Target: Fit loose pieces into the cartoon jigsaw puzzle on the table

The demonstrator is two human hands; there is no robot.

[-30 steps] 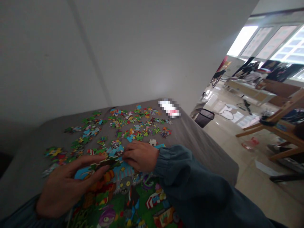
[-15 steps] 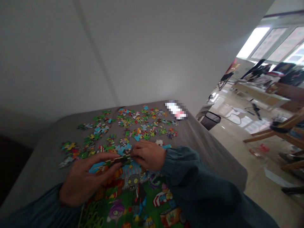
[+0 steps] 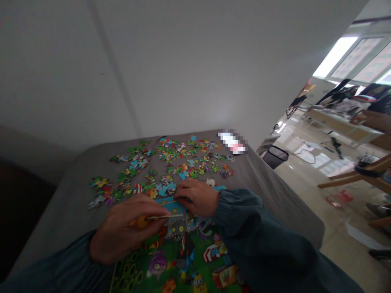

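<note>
The left hand [image 3: 126, 234] pinches a thin strip of joined pieces [image 3: 165, 217] between thumb and fingertips; the strip shows edge-on, its long axis running left to right, its far end pointing toward the right hand [image 3: 198, 197]. That hand lies knuckles-up, fingers curled down on the upper edge of the puzzle [image 3: 183, 252], touching the blue sky part; whether it pinches a piece cannot be told, since the fingertips are hidden beneath the hand. The strip hovers just above the puzzle's top edge, between the two hands.

The puzzle shows cartoon plants and a grey-faced figure on green; its near part is cut off by the picture's bottom edge and partly covered by the teal sleeves [image 3: 262, 248]. Beyond it, loose pieces [image 3: 183, 158] lie scattered over the grey counter [image 3: 73, 195], too small and blurred to tell apart. At the far right corner sits a small white and pink thing [image 3: 233, 142], pixelated, so no writing can be read. A dark bin [image 3: 276, 156] stands on the floor beside the counter.
</note>
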